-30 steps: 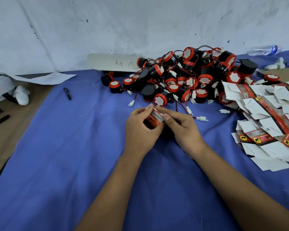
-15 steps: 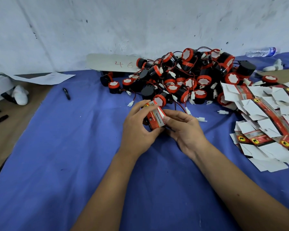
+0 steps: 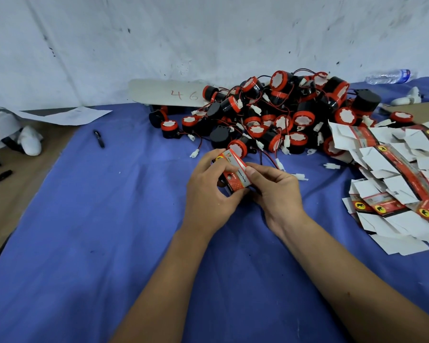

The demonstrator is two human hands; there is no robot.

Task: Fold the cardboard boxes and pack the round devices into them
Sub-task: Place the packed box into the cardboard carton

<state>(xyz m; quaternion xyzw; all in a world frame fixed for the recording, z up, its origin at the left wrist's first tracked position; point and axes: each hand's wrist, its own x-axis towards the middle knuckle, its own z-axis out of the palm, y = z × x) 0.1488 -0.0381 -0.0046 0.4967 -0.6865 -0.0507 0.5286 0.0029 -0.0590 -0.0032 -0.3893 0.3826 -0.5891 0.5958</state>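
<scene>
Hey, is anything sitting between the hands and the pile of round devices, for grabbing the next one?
Nothing visible blocks the way. Both the left hand and right hand grip the small red box, and the pile of round devices lies just beyond it on the blue cloth, with only loose white connectors between.

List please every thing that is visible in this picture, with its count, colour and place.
small box: one, red and white, held in both hands over the cloth
round devices: a heap, too many to count, black and red with white caps and wires, far centre by the wall
flat box blanks: a pile, white with red and black print, right
cloth: one, blue, covers the table
pen: one, black, on the cloth at left
board marked 46: one, pale, against the wall
water bottle: one, clear, lying far right
paper sheet: one, white, far left
left hand: grips the box
right hand: grips the box
</scene>
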